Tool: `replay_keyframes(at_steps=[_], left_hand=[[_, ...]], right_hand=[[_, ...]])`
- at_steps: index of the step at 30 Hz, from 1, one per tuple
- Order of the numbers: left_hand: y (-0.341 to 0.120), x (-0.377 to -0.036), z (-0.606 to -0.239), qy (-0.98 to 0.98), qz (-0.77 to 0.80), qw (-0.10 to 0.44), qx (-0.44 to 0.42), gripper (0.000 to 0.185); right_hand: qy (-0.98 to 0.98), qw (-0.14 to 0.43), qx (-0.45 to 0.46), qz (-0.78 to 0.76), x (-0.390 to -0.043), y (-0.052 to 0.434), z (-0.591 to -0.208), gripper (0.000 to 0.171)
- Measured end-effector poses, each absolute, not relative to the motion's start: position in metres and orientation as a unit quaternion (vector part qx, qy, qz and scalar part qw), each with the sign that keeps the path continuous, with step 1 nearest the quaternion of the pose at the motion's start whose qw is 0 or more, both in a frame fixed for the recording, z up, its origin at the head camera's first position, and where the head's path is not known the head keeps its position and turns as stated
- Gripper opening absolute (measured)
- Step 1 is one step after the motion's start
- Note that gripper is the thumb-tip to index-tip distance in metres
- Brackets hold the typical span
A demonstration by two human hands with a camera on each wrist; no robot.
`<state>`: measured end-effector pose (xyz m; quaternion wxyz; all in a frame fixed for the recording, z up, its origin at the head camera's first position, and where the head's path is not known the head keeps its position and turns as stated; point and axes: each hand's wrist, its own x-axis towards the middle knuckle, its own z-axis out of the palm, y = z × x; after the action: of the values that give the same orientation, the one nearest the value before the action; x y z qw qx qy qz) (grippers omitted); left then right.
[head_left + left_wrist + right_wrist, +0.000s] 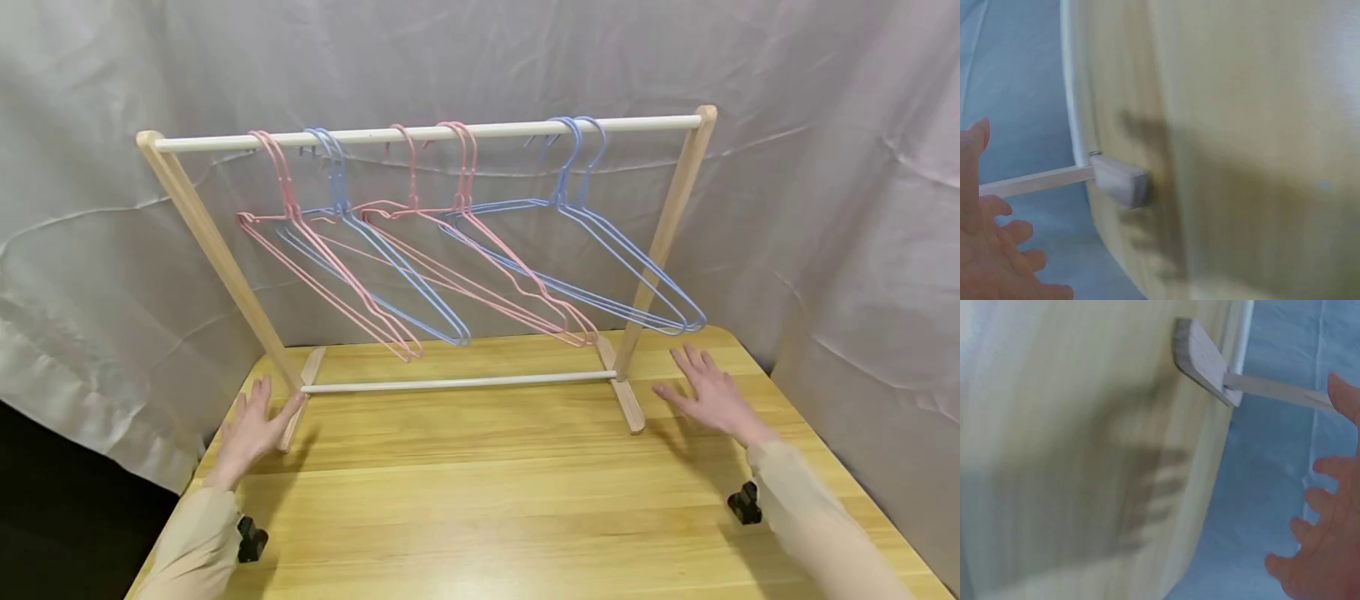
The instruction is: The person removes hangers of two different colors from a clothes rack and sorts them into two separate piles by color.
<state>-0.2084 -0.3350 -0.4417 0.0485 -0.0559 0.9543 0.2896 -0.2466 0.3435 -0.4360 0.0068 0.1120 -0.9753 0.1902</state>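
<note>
My left hand (251, 429) hangs open beside the left foot (292, 421) of a small wooden clothes rack (217, 242), thumb tip overlapping that foot in the head view. To the right of the rack's other foot (630, 408), my right hand (708, 396) is raised over the table with fingers spread. Neither hand holds anything. From the rack's white top bar (360, 137) hang two pink hangers (291, 208) at left, then two blue hangers (341, 196), pink hangers (462, 196) in the middle and blue hangers (561, 192) at right.
The rack stands toward the back of a wood-grain table (450, 483), its white lower bar (457, 383) close above the tabletop. Grey curtain (480, 50) surrounds the back and sides. A small black device (252, 539) sits at the left wrist, another black device (745, 503) at the right.
</note>
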Motion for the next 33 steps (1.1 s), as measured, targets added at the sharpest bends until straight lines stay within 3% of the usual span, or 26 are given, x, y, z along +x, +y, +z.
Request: replay_keyframes(at_steps=[4,10,19,25,33], left_hand=[[-0.340,-0.218,-0.425,0.942,0.329,0.038,-0.062,0.097],[-0.342,-0.229,-0.401,0.909,0.413,-0.020,-0.061,0.097],[-0.343,-0.246,-0.388,0.877,0.469,-0.100,-0.034,0.079],[-0.339,-0.254,-0.390,0.881,0.441,-0.157,-0.072,0.061],[-0.330,-0.264,-0.385,0.869,0.431,-0.208,-0.123,0.044]], right_hand=[[-0.962,0.005,0.141,0.232,-0.253,0.350,-0.419,0.079],[-0.943,0.015,0.162,0.289,-0.262,0.356,-0.376,0.046],[-0.852,-0.047,0.186,0.487,-0.280,0.361,-0.310,0.026],[-0.764,-0.117,0.239,0.589,-0.289,0.348,-0.287,0.032],[-0.795,-0.129,0.283,0.520,-0.289,0.340,-0.273,0.030]])
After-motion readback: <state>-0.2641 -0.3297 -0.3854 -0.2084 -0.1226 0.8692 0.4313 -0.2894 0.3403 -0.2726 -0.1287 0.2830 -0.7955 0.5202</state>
